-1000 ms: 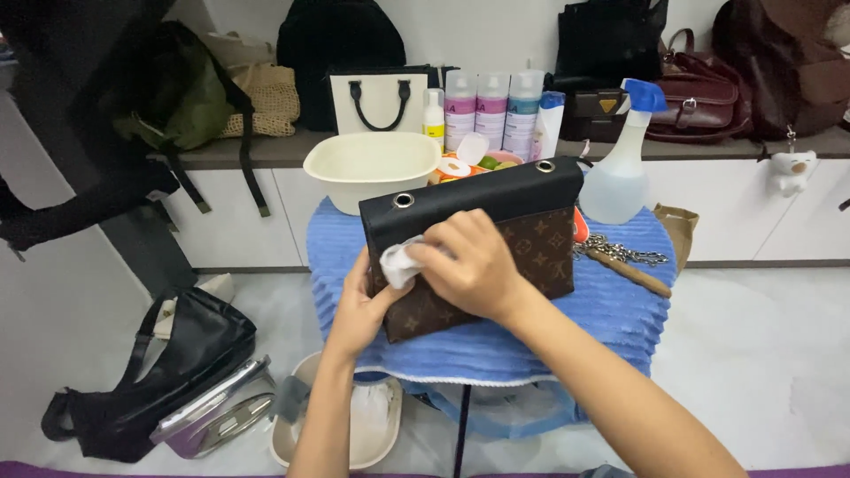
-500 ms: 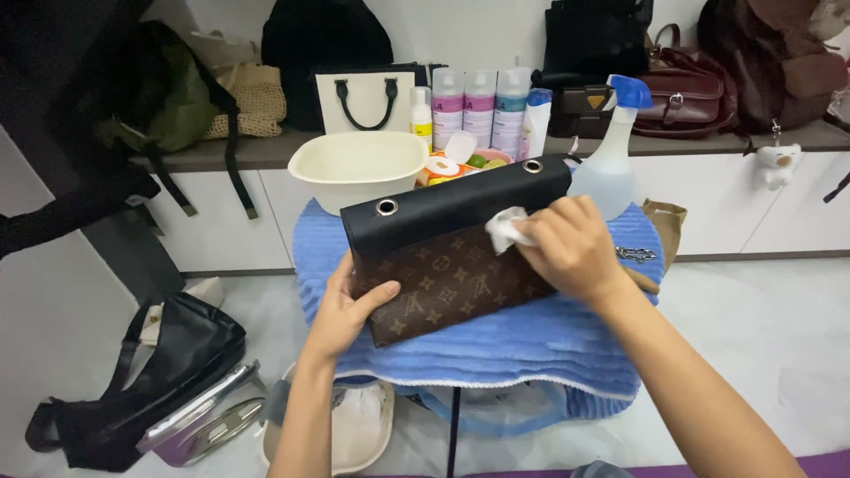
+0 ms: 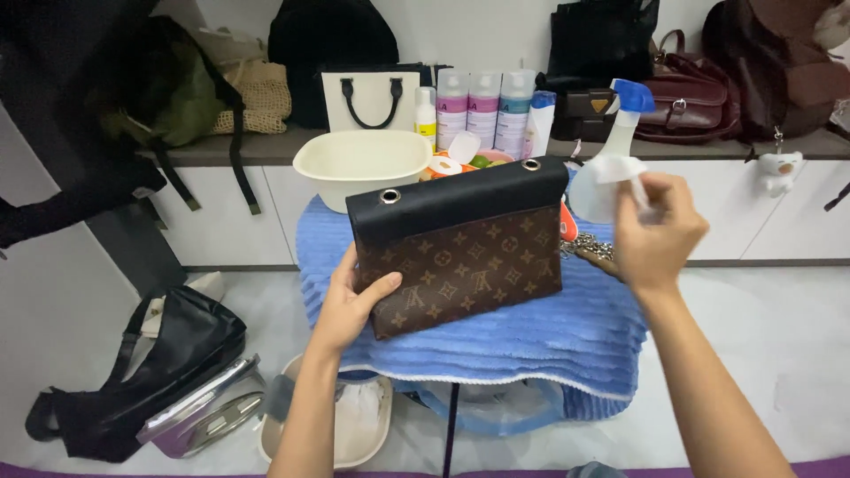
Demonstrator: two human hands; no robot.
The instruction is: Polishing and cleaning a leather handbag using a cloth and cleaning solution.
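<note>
On blue towel's (image 3: 531, 336) left edge, left hand (image 3: 350, 301) grips brown clutch bag (image 3: 460, 257); stiff, light, likely best held by sides. Right hand (image 3: 655, 235) pinches white wipe (image 3: 620, 170).

The right hand (image 3: 657, 232) has lifted its white wipe (image 3: 620, 170) off the handbag (image 3: 460, 252) (now held up, clear of it).
</note>
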